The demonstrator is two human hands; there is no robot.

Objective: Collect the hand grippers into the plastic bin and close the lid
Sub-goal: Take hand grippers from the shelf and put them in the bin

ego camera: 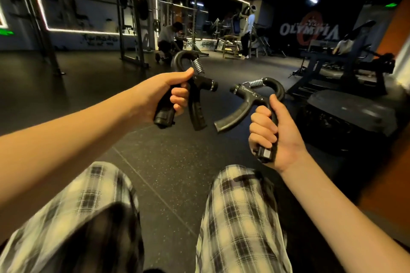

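Note:
I am seated, with my plaid-trousered legs at the bottom of the head view. My left hand (165,93) grips one handle of a black hand gripper (195,86), whose coil spring and hooked top stand above my thumb. My right hand (273,137) grips one handle of a second black hand gripper (250,97); its free handle curves out to the left. Both are held in the air above the floor, a short gap between them. A dark bin-like box (346,117) with a dark top sits on the floor to the right of my right hand; it is blurred.
Dark rubber floor (168,162) stretches ahead. A weight bench and machine (346,62) stand at the right, behind the box. Power racks (131,29) rise at the back left. One person crouches by the rack and another stands farther back.

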